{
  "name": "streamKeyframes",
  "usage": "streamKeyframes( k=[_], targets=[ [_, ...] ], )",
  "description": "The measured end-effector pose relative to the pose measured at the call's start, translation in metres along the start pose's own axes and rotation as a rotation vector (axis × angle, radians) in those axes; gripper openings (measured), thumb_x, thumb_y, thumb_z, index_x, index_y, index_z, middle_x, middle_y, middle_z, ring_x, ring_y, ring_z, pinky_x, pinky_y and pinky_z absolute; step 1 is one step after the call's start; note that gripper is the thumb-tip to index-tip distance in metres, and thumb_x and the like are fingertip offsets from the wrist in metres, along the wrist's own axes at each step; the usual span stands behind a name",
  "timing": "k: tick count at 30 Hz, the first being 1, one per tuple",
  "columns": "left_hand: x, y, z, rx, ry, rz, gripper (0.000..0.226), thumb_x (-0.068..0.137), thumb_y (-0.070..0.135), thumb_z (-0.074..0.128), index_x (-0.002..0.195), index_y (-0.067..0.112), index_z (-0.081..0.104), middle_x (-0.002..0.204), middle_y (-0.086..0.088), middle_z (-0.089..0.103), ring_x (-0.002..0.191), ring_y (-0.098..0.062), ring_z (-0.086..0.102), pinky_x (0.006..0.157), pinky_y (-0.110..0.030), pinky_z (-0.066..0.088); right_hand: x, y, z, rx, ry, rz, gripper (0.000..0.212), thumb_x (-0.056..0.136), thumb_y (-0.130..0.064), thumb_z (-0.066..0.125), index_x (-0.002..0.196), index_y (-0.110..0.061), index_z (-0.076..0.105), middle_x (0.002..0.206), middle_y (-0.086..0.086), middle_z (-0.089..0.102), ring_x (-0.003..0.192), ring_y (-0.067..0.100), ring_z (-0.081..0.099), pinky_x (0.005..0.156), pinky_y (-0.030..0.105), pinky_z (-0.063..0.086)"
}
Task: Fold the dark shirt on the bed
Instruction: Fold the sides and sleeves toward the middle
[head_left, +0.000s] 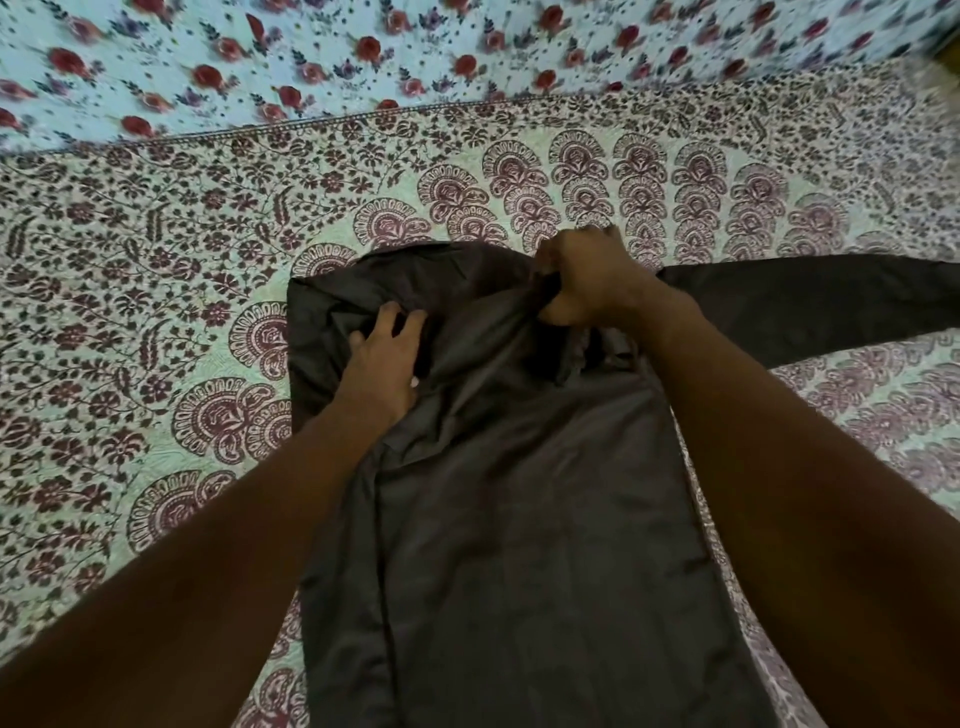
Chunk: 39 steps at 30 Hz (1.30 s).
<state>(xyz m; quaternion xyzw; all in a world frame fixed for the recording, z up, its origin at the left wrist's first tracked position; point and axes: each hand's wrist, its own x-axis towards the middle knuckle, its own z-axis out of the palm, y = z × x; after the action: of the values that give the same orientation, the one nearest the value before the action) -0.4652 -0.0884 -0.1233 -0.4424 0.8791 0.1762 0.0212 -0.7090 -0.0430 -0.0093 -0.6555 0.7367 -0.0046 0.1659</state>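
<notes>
Dark shirt (519, 493) gripped at shoulder by right hand (587, 280); left hand (384, 353) fingers spread, prob. pressing cloth. Sleeve (810, 301) should be drawn inward w/ fold line pinned.

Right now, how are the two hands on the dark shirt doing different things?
The left hand rests on the dark shirt with its fingers spread, pressing the cloth near the shoulder fold. The right hand has its fingers curled round a bunch of cloth by the collar and lifts it slightly. The left hand lies nearer the camera; the right hand is farther up, beside the outstretched sleeve. Both touch the shirt's upper part.
</notes>
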Motion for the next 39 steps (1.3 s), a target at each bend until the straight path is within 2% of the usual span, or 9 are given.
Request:
streamKeyframes(
  k=[3, 7, 9, 12, 16, 24, 27, 33, 39],
  targets=[
    [-0.001, 0.005, 0.0, 0.022, -0.002, -0.024, 0.084, 0.081, 0.012, 0.075, 0.151, 0.013, 0.029, 0.152, -0.018, 0.026, 0.135, -0.041, 0.036, 0.108, -0.054, 0.03, -0.002, 0.008, -0.007, 0.218, -0.013, -0.121, 0.029, 0.06, -0.034, 0.066, 0.063, -0.008, 0.056, 0.059, 0.015, 0.053, 0.059, 0.022, 0.053, 0.055, 0.034, 0.04],
    [0.0, 0.007, 0.003, 0.067, -0.021, -0.054, 0.086, 0.082, 0.009, 0.074, 0.153, 0.012, 0.025, 0.154, -0.02, 0.024, 0.135, -0.043, 0.035, 0.11, -0.056, 0.027, -0.007, 0.015, -0.022, -0.021, -0.321, 0.094, 0.078, 0.047, -0.049, 0.095, 0.113, -0.027, 0.06, 0.099, -0.003, 0.054, 0.094, 0.02, 0.053, 0.082, 0.033, 0.049],
    [0.002, 0.007, 0.006, 0.076, -0.045, -0.068, 0.088, 0.082, 0.006, 0.073, 0.154, 0.013, 0.024, 0.155, -0.02, 0.022, 0.134, -0.045, 0.036, 0.111, -0.058, 0.026, -0.015, 0.021, -0.027, -0.184, -0.44, 0.208, 0.089, 0.047, -0.036, 0.099, 0.124, -0.022, 0.054, 0.11, 0.003, 0.053, 0.105, 0.027, 0.055, 0.089, 0.041, 0.051],
    [0.006, 0.006, 0.01, 0.09, -0.059, -0.097, 0.091, 0.079, 0.006, 0.075, 0.152, 0.017, 0.022, 0.155, -0.018, 0.021, 0.133, -0.05, 0.035, 0.108, -0.061, 0.033, -0.027, 0.025, -0.027, -0.344, -0.402, 0.304, 0.078, 0.068, -0.018, 0.089, 0.135, -0.016, 0.051, 0.134, 0.012, 0.054, 0.124, 0.038, 0.054, 0.099, 0.053, 0.045],
    [0.009, 0.004, 0.013, 0.08, -0.07, -0.102, 0.093, 0.076, 0.009, 0.079, 0.15, 0.017, 0.024, 0.152, -0.017, 0.023, 0.133, -0.051, 0.035, 0.107, -0.061, 0.036, -0.034, 0.036, -0.021, -0.346, -0.255, 0.391, 0.061, 0.087, -0.035, 0.075, 0.139, -0.018, 0.05, 0.139, 0.013, 0.052, 0.127, 0.039, 0.053, 0.1, 0.054, 0.043],
    [-0.023, 0.025, 0.011, 0.105, 0.21, -0.047, 0.079, 0.068, 0.013, 0.076, 0.135, 0.006, 0.036, 0.137, -0.029, 0.031, 0.111, -0.046, 0.043, 0.094, -0.053, 0.045, -0.063, 0.027, -0.011, -0.118, -0.162, 0.491, 0.047, 0.094, -0.03, 0.063, 0.137, -0.013, 0.052, 0.137, 0.017, 0.052, 0.125, 0.043, 0.054, 0.097, 0.052, 0.047],
    [-0.041, 0.04, 0.011, 0.083, 0.29, -0.272, 0.066, 0.075, 0.023, 0.076, 0.129, 0.009, 0.04, 0.134, -0.023, 0.039, 0.116, -0.043, 0.046, 0.087, -0.056, 0.046, -0.081, 0.007, -0.009, -0.038, -0.163, 0.496, 0.042, 0.094, -0.03, 0.061, 0.132, -0.013, 0.053, 0.133, 0.018, 0.053, 0.122, 0.044, 0.055, 0.096, 0.051, 0.046],
    [-0.031, 0.018, 0.005, -0.597, 0.21, -0.522, 0.051, 0.094, 0.026, 0.063, 0.136, 0.003, 0.046, 0.138, -0.02, 0.05, 0.129, -0.041, 0.046, 0.108, -0.044, 0.036, -0.13, -0.055, 0.01, 0.144, -0.139, 0.476, 0.039, 0.091, -0.037, 0.061, 0.122, -0.013, 0.057, 0.124, 0.018, 0.058, 0.111, 0.042, 0.061, 0.088, 0.044, 0.048],
    [-0.032, 0.001, -0.009, -0.634, 0.043, -0.478, 0.045, 0.099, 0.035, 0.058, 0.139, 0.017, 0.054, 0.157, -0.012, 0.033, 0.144, -0.032, 0.032, 0.119, -0.034, 0.021, -0.171, -0.101, 0.034, 0.259, -0.238, 0.466, 0.036, 0.088, -0.041, 0.063, 0.113, -0.016, 0.059, 0.117, 0.013, 0.06, 0.104, 0.039, 0.062, 0.086, 0.041, 0.052]
  ],
)
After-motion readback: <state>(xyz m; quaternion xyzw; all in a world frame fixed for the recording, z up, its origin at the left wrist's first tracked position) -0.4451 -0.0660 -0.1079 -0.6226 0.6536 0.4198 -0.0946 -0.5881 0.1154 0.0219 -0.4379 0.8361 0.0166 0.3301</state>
